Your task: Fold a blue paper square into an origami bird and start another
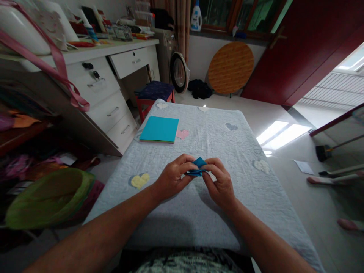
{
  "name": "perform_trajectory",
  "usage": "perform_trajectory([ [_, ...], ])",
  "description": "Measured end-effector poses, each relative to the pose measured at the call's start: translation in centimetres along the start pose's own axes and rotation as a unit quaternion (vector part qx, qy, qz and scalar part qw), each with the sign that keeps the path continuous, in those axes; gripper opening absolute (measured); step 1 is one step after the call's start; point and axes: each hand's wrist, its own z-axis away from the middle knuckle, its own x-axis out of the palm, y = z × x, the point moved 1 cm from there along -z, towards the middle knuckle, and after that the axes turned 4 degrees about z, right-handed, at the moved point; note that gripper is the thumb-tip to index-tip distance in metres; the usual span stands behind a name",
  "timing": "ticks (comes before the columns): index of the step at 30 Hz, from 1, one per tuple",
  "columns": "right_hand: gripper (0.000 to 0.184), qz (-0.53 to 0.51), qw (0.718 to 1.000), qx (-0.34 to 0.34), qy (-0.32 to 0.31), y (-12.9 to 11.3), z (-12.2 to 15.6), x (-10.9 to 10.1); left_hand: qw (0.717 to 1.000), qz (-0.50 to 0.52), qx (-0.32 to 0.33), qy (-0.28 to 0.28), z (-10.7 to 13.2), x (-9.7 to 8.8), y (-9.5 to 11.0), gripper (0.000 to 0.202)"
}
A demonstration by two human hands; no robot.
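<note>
A small piece of folded blue paper (198, 167) is pinched between both my hands just above the middle of a table covered in a grey quilted cloth (216, 132). My left hand (173, 177) grips its left side with curled fingers. My right hand (219, 182) pinches its right side, thumb and fingers pressed together. A stack of teal paper sheets (159, 129) lies flat at the far left of the table, apart from my hands.
Heart patches dot the cloth, a yellow one (140, 180) by my left wrist. A white drawer desk (113, 87) and a green bin (48, 197) stand at the left. A red stool (155, 94) sits beyond the table. Open tiled floor lies to the right.
</note>
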Motion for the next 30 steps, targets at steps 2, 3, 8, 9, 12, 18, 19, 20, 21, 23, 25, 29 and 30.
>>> perform_trajectory([
  [2, 0.014, -0.009, 1.000, -0.001, -0.003, 0.07, 0.01, 0.06, 1.000, 0.015, -0.016, 0.003, -0.06, -0.04, -0.01, 0.013],
  [3, 0.015, -0.015, 1.000, 0.001, 0.000, 0.14, 0.06, 0.10, 0.999, 0.022, -0.026, 0.011, -0.10, -0.08, -0.01, 0.013],
  [8, 0.028, -0.037, 0.995, 0.058, 0.074, 0.63, 0.47, 0.18, 0.988, 0.076, -0.117, 0.059, -0.26, -0.25, -0.15, 0.005],
  [9, 0.025, -0.039, 0.993, 0.067, 0.085, 0.65, 0.50, 0.14, 0.983, 0.099, -0.139, 0.069, -0.26, -0.24, -0.24, 0.005],
  [12, 0.013, -0.039, 0.994, 0.054, 0.082, 0.39, 0.27, -0.05, 0.959, 0.180, -0.196, 0.094, -0.23, -0.17, -0.53, 0.010],
  [18, 0.016, -0.030, 0.997, 0.022, 0.074, -0.21, -0.20, -0.35, 0.937, 0.253, -0.225, 0.093, -0.46, -0.09, -0.84, 0.013],
  [19, 0.018, -0.031, 0.997, 0.023, 0.073, -0.21, -0.16, -0.35, 0.936, 0.256, -0.222, 0.091, -0.48, -0.07, -0.86, 0.013],
  [20, 0.019, -0.033, 0.997, 0.023, 0.071, -0.18, -0.10, -0.33, 0.937, 0.258, -0.218, 0.089, -0.49, -0.06, -0.88, 0.013],
  [21, 0.020, -0.036, 0.997, 0.024, 0.070, -0.13, -0.02, -0.30, 0.937, 0.259, -0.215, 0.088, -0.48, -0.06, -0.88, 0.012],
  [23, 0.023, -0.046, 0.996, 0.028, 0.071, 0.00, 0.15, -0.23, 0.939, 0.258, -0.210, 0.084, -0.46, -0.06, -0.87, 0.011],
  [25, 0.025, -0.059, 0.995, 0.035, 0.077, 0.13, 0.32, -0.16, 0.940, 0.256, -0.207, 0.086, -0.46, -0.12, -0.81, 0.012],
  [29, 0.029, -0.077, 0.993, 0.040, 0.075, 0.20, 0.49, -0.07, 0.932, 0.267, -0.227, 0.091, -0.55, -0.22, -0.64, 0.012],
  [30, 0.030, -0.080, 0.993, 0.039, 0.071, 0.18, 0.51, -0.07, 0.928, 0.273, -0.235, 0.091, -0.58, -0.22, -0.62, 0.012],
])
